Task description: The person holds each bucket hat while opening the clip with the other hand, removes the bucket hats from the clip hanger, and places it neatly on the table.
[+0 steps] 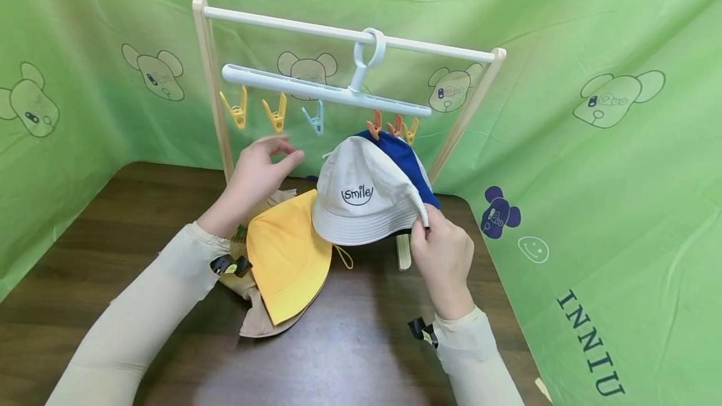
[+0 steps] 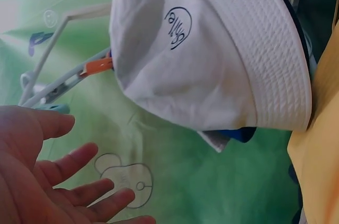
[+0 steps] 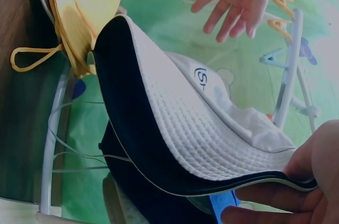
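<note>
A white bucket hat point(image 1: 361, 174) with "smile" printed on it is held up in front of the rack. My right hand point(image 1: 444, 246) pinches its brim between thumb and fingers; the dark underside of the brim faces the right wrist camera. My left hand point(image 1: 259, 168) is in the air left of the hat, touching nothing, with its fingers spread in the left wrist view. Behind the white hat a blue hat point(image 1: 405, 154) hangs near the orange clips point(image 1: 375, 125). Yellow clips point(image 1: 275, 114) and a light blue clip point(image 1: 316, 119) hang above my left hand.
A white hanger point(image 1: 293, 85) is hooked on the rod point(image 1: 282, 22) of a wooden-legged rack. Below, a yellow hat point(image 1: 290, 255) lies over a beige hat point(image 1: 262, 321) on the brown table point(image 1: 338, 356). Green printed cloth point(image 1: 564, 161) surrounds the back and sides.
</note>
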Demonstrator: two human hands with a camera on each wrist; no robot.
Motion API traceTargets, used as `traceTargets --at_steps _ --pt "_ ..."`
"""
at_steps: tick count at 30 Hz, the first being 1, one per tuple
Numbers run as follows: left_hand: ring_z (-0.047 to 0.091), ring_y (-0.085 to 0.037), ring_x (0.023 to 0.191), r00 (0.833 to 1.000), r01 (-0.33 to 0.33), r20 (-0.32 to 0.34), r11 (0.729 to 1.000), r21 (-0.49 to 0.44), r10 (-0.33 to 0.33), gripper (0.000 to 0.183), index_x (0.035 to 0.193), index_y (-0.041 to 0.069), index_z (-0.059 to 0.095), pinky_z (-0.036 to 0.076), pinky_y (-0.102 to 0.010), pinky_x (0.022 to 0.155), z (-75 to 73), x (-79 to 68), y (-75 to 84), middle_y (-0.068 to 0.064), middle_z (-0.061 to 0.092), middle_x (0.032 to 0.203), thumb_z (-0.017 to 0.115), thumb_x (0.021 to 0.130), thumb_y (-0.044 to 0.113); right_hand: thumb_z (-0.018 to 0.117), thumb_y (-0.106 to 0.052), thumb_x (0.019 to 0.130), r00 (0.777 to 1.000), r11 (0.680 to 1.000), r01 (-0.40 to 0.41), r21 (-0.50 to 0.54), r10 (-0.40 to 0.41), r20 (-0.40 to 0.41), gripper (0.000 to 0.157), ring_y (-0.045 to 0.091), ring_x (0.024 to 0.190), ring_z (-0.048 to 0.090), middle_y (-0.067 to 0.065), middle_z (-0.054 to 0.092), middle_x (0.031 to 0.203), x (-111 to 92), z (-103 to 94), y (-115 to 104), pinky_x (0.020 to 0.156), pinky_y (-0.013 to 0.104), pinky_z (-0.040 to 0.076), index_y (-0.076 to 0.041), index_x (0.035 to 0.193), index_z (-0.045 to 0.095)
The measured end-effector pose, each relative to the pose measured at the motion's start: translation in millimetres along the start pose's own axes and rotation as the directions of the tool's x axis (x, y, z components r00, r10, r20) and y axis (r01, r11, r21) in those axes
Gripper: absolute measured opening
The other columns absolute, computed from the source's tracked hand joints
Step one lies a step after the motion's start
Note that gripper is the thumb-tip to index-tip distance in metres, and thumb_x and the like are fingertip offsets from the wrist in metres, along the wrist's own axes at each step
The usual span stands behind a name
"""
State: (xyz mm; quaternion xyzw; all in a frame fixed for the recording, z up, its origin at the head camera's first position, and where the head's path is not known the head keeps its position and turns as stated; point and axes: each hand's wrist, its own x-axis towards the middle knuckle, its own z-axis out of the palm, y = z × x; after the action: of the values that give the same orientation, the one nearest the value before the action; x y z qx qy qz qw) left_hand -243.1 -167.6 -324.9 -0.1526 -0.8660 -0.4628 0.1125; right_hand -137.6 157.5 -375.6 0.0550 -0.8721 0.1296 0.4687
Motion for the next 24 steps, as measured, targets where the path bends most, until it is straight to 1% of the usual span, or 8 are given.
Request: traceTargets --at_steps 3,5,8,12,17,20,24 --pt "0.042 -0.027 0.146 1.0 -0.005 -0.002 1.0 -0.003 0.005 0.041 0.115 0.013 0.073 0.039 -0.053 0.113 -6.6 -5.7 -3.5 -0.002 0.049 0.156 0.062 0.1 0.049 0.058 -0.012 0.091 1.0 1.0 -0.004 -0.001 0.004 0.001 0.014 0.024 0.043 0.038 0.005 0.053 0.057 2 0.2 0 0.04 0.036 0.024 -0.01 0.092 0.072" --pt "0.039 -0.027 0.148 1.0 -0.007 0.004 1.0 0.0 0.007 0.042 0.115 0.012 0.073 0.037 -0.053 0.114 -10.7 -9.3 -5.3 -0.002 0.048 0.157 0.061 0.1 0.049 0.059 -0.011 0.091 1.0 1.0 -0.01 -0.003 0.01 0.004 0.014 0.025 0.043 0.038 0.006 0.054 0.057 3 0.3 0 0.04 0.037 0.025 -0.009 0.092 0.072" --pt "0.04 -0.028 0.146 1.0 -0.008 0.019 1.0 0.002 0.008 0.043 0.118 0.011 0.073 0.037 -0.055 0.114 -15.9 -14.8 -8.3 -0.003 0.049 0.156 0.061 0.101 0.048 0.06 -0.01 0.091 1.0 1.0 -0.021 -0.006 0.021 0.013 0.013 0.025 0.044 0.038 0.007 0.054 0.057 5 0.7 1 0.04 0.037 0.025 -0.008 0.093 0.073" --pt "0.044 -0.03 0.143 0.999 -0.018 0.037 1.0 0.007 0.018 0.04 0.116 0.009 0.073 0.04 -0.056 0.11 -21.1 -21.3 -14.6 -0.005 0.051 0.155 0.061 0.102 0.044 0.06 -0.009 0.091 0.999 1.0 -0.025 -0.008 0.026 0.025 0.013 0.023 0.044 0.037 0.007 0.053 0.057 7 1.9 3 0.04 0.036 0.024 -0.006 0.094 0.072" --pt "0.046 -0.03 0.143 0.998 0.005 0.058 1.0 -0.003 -0.005 0.037 0.114 0.008 0.073 0.045 -0.055 0.106 -26.1 -30.9 -25.5 -0.004 0.052 0.153 0.061 0.103 0.041 0.058 -0.008 0.091 0.999 0.999 -0.036 -0.009 0.036 0.021 0.014 0.024 0.044 0.036 0.008 0.053 0.057 9 3.6 6 0.04 0.036 0.023 -0.006 0.095 0.072" --pt "0.046 -0.03 0.142 0.997 0.016 0.07 1.0 -0.021 -0.014 0.039 0.114 0.008 0.073 0.047 -0.054 0.104 -28.0 -36.1 -33.4 -0.003 0.053 0.152 0.06 0.103 0.043 0.058 -0.009 0.091 0.999 0.999 -0.048 -0.01 0.048 0.018 0.014 0.026 0.044 0.036 0.008 0.053 0.058 10 3.0 7 0.04 0.037 0.023 -0.007 0.095 0.071" --pt "0.045 -0.031 0.143 0.998 0.0 0.069 1.0 -0.028 0.002 0.042 0.114 0.007 0.073 0.045 -0.056 0.107 -30.2 -42.2 -42.9 -0.004 0.054 0.152 0.058 0.104 0.045 0.058 -0.008 0.091 0.999 0.999 -0.046 -0.015 0.046 0.01 0.014 0.026 0.044 0.037 0.009 0.056 0.059 9 1.4 7 0.04 0.037 0.023 -0.007 0.095 0.072"
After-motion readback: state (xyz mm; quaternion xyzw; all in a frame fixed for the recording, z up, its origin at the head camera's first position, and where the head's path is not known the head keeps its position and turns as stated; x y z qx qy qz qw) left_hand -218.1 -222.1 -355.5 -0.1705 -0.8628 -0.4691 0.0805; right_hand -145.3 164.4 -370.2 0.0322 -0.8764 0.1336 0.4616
